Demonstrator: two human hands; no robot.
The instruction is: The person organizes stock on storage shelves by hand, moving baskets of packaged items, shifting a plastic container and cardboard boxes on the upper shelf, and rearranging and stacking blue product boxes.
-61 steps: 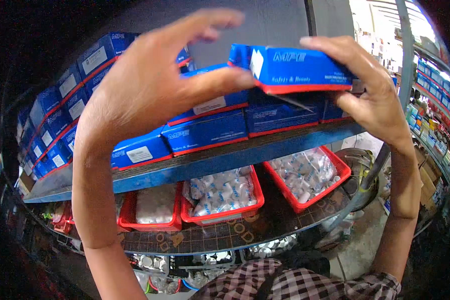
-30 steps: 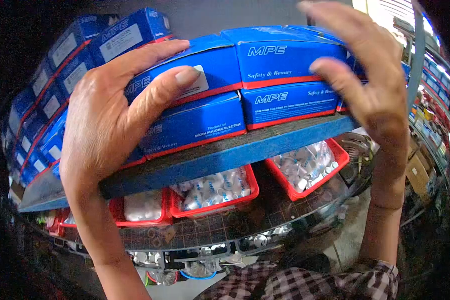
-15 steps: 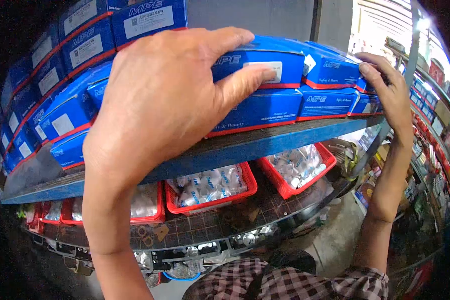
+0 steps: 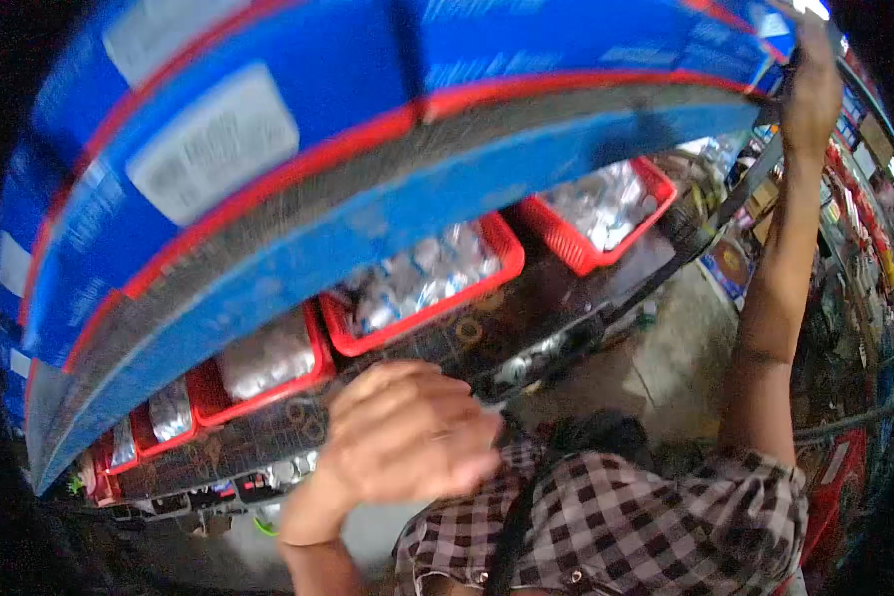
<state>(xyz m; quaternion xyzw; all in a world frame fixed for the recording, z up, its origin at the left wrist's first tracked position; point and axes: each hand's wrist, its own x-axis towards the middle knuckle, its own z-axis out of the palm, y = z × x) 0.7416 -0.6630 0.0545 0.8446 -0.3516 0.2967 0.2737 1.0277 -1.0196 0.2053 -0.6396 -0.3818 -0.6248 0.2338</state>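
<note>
My left hand (image 4: 407, 432) is blurred in front of my checked shirt, below the shelf and apart from the boxes. Its fingers look bent, but the smear hides whether anything is in them. At the upper right my right hand (image 4: 813, 94) is raised beside the far end of the box row. Blur hides its fingers, and I cannot tell whether it touches a box. Blue cardboard boxes with red lower edges (image 4: 556, 45) fill the upper view. One box close to me carries a white barcode label (image 4: 214, 139).
The blue shelf edge (image 4: 387, 223) curves below the boxes. Under it, red plastic baskets (image 4: 422, 333) hold clear bags of small parts on a dark lower surface (image 4: 467, 333). Packed shelves (image 4: 864, 199) run along the right, with grey floor (image 4: 646, 348) between.
My left hand has come off the boxes and dropped toward my chest. My right hand appears higher and farther right. The view has shifted, so the boxes look larger and closer.
</note>
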